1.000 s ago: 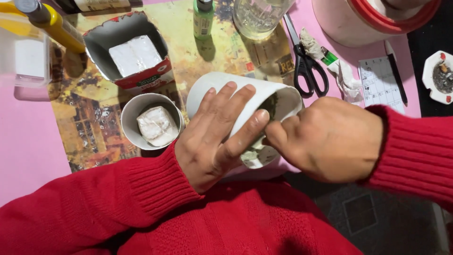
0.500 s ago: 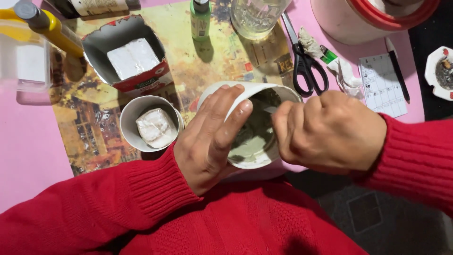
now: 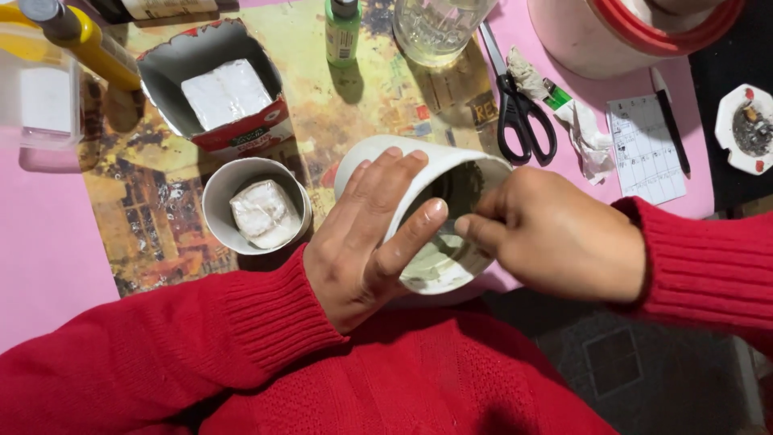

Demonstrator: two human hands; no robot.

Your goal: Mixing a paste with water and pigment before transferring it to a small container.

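My left hand (image 3: 366, 234) wraps the outside of a white round container (image 3: 439, 157) that is tipped toward me at the table's front edge, thumb across its rim. Its inside is smeared with grey-green paste. My right hand (image 3: 555, 238) is at the container's mouth with fingers pinched together just inside the rim; whatever it pinches is hidden. Both arms wear red knit sleeves.
A small white cup (image 3: 256, 205) with a white lump stands left of the container. Behind it sit a cut carton (image 3: 217, 89) with a white block, a green bottle (image 3: 342, 32), a glass jar (image 3: 439, 28), black scissors (image 3: 523, 117), a pink bucket (image 3: 620, 32) and an ashtray (image 3: 749, 129).
The container has turned so its open mouth faces up toward me. My right hand has shifted from covering the rim to reaching its fingertips inside.
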